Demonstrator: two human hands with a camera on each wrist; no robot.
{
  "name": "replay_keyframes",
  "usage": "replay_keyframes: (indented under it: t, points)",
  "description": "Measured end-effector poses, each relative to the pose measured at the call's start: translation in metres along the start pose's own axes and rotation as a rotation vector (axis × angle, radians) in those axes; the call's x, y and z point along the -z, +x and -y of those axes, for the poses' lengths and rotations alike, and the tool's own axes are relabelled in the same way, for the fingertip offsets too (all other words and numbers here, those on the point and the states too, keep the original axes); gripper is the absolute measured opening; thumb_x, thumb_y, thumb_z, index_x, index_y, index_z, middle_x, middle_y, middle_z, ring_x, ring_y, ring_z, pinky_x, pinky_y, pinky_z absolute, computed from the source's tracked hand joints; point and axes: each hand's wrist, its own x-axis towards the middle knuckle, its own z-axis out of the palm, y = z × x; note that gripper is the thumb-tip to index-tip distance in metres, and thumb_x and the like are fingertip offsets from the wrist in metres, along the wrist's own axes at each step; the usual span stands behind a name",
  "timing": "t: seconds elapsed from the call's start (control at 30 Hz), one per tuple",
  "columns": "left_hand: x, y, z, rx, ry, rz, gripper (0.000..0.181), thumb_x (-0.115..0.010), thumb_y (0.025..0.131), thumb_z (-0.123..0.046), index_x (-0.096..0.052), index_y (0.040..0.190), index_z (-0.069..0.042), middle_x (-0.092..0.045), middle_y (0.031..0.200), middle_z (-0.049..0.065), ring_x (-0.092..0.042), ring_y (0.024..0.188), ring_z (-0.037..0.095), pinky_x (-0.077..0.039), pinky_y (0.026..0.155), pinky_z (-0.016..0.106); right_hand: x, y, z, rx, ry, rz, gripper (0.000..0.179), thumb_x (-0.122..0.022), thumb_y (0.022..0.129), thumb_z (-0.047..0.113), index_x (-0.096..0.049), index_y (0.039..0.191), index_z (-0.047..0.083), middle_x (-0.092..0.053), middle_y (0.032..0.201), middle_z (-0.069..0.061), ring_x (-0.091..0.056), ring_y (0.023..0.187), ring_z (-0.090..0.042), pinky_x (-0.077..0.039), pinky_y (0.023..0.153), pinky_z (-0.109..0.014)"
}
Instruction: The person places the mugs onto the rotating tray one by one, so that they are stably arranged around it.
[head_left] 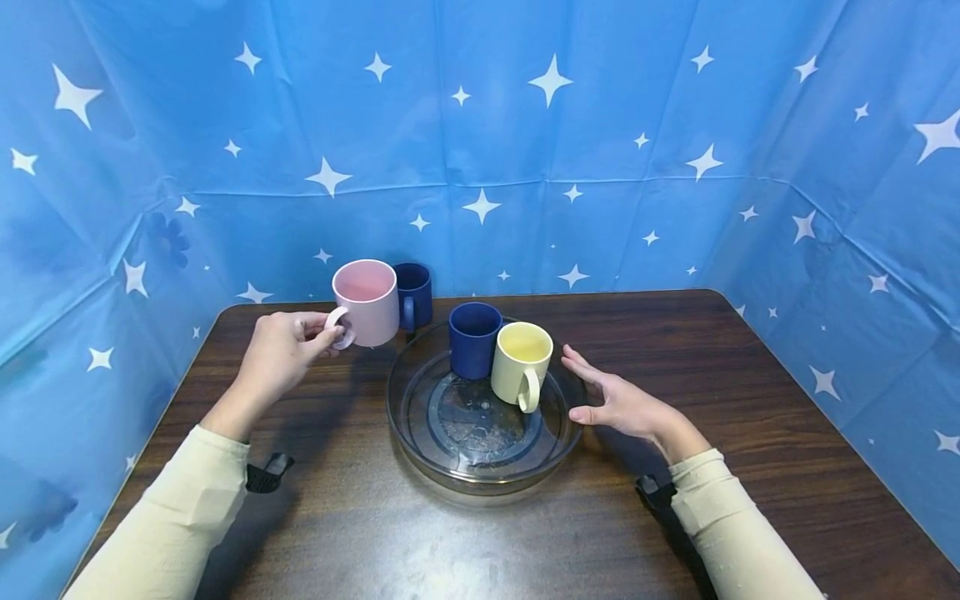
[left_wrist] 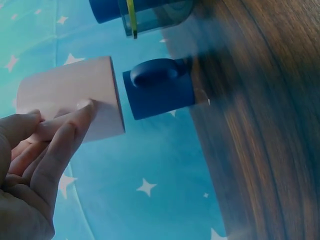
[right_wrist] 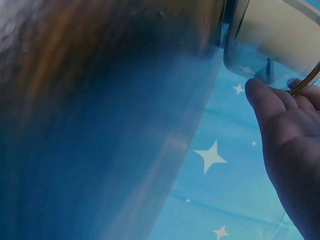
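My left hand (head_left: 277,354) pinches the handle of a pink mug (head_left: 367,304), which is held upright over the table's back left. In the left wrist view the mug (left_wrist: 70,92) is gripped between thumb and fingers. Close beside it a dark blue mug (head_left: 417,292) stands at the back edge, its handle facing forward. A round clear glass dish (head_left: 480,482) holds another dark blue mug (head_left: 474,342) and a pale yellow mug (head_left: 516,367), side by side. At the dish's right rim is my right hand (head_left: 622,404), thumb and fingers spread and extended, with fingertips against the glass.
The dark wood table (head_left: 352,533) reaches back to a blue curtain (head_left: 510,142) with white stars, which also hangs along both sides. A black strap (head_left: 268,473) is on the left wrist and another (head_left: 656,492) on the right.
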Motion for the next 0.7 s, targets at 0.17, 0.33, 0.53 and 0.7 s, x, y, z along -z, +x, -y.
replay_keyframes:
  t: [0.17,0.33,0.53,0.7]
  points:
    - [0.002,-0.001,-0.005,0.006,-0.024,0.019,0.023,-0.07,0.098,-0.015,-0.076,0.112,0.002,-0.077,0.082,0.012,-0.072,0.07,0.019,-0.034,0.044,0.024,0.0,0.0,0.0,-0.004,0.002,0.005,0.089,-0.072,0.096,0.032,-0.019,0.162,0.005,-0.001,0.171,-0.008,-0.003,0.154,-0.039,-0.017,0.116,-0.068]
    - [0.003,-0.003,-0.01,0.004,-0.057,0.044,0.025,-0.07,0.098,-0.015,-0.075,0.115,0.002,-0.077,0.085,0.013,-0.076,0.078,0.025,-0.045,0.05,0.02,0.001,0.0,0.001,-0.006,0.007,0.004,0.091,-0.072,0.095,0.035,-0.019,0.162,0.006,-0.001,0.171,-0.007,-0.003,0.154,-0.039,-0.018,0.116,-0.068]
    - [0.004,-0.006,-0.016,-0.019,-0.063,0.053,0.025,-0.07,0.098,-0.015,-0.075,0.114,0.003,-0.077,0.084,0.012,-0.076,0.078,0.024,-0.045,0.051,0.019,0.001,0.0,0.0,-0.01,0.01,0.002,0.092,-0.073,0.095,0.036,-0.019,0.162,0.004,-0.001,0.171,-0.007,-0.002,0.154,-0.039,-0.016,0.115,-0.07]
    - [0.002,-0.009,-0.019,-0.048,-0.068,0.049,0.021,-0.072,0.096,-0.013,-0.077,0.11,0.002,-0.077,0.079,0.008,-0.075,0.076,0.024,-0.041,0.049,0.021,0.0,0.0,0.0,-0.011,0.022,0.006,0.093,-0.073,0.094,0.039,-0.019,0.162,0.005,-0.001,0.171,-0.006,0.0,0.154,-0.038,-0.013,0.114,-0.072]
